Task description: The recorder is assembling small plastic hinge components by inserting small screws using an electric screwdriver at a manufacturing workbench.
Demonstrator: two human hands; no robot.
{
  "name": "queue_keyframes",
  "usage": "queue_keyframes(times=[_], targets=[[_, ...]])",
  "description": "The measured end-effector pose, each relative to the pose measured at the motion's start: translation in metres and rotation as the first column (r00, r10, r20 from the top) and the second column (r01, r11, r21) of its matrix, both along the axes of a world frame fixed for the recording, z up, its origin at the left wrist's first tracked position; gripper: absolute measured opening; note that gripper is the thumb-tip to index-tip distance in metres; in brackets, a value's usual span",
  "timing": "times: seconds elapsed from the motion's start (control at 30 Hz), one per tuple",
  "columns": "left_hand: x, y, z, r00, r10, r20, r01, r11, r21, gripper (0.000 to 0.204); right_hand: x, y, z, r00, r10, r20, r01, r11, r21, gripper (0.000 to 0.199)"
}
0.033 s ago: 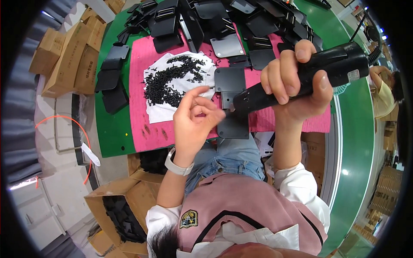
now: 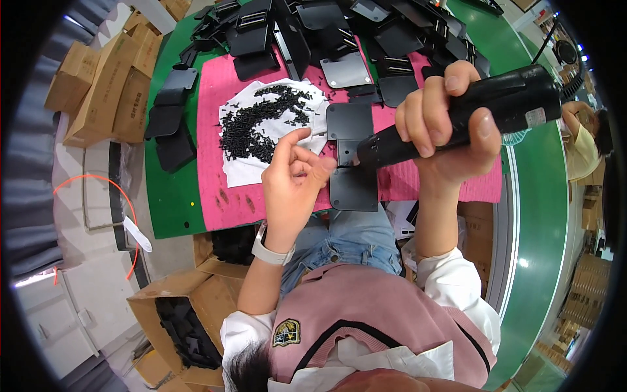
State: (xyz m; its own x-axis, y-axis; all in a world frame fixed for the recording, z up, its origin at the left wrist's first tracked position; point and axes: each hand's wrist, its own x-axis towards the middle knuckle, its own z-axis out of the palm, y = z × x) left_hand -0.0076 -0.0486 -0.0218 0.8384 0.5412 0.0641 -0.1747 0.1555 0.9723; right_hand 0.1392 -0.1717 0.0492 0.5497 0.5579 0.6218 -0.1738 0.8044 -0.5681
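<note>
My right hand is wrapped round a black electric screwdriver, held aslant with its nose pointing down to the left. That nose is over the middle of a black metal bracket with two rounded plates, lying on the pink mat near my lap. Whether the bit touches a screw is hidden. Beside the bracket's left edge is my left hand, its fingers curled toward the thumb and the index finger straighter; anything inside them cannot be made out. Farther off, many small black screws lie heaped on a white cloth.
Black brackets are piled along the far side of the pink mat, with more stacked on the green table at left. An open carton of black parts stands below left. Another person sits at far right.
My left thumb and fingers have drawn slightly left, away from the screwdriver's nose. The screwdriver has shifted a little in my right hand's grip; the bracket stays in place.
</note>
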Motion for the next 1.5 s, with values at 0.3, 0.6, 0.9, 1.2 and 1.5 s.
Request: queue_keyframes(times=[0.3,0.6,0.9,1.2,1.5], targets=[[0.014,0.003,-0.01,0.946,-0.059,-0.317,0.184,0.906,0.381,0.041,-0.01,0.014,-0.005,0.989,-0.135,0.057,0.144,0.967,-0.212,0.03],[0.02,0.005,-0.028,0.97,-0.044,-0.238,0.154,0.87,0.468,0.034,-0.022,0.036,-0.002,0.931,-0.13,0.341,0.256,0.899,-0.356,0.034],[0.02,0.003,-0.022,0.969,-0.012,-0.245,0.133,0.866,0.482,0.032,-0.016,0.038,-0.007,0.933,-0.088,0.348,0.219,0.908,-0.358,0.035],[0.021,0.003,-0.028,0.986,-0.014,-0.165,0.103,0.829,0.55,0.039,-0.017,0.029,-0.003,0.822,-0.19,0.538,0.406,0.857,-0.317,0.034],[0.004,-0.014,-0.007,0.989,-0.041,-0.14,0.085,0.941,0.327,0.058,0.041,-0.045,-0.008,0.884,-0.457,0.094,0.406,0.653,-0.64,0.039]])
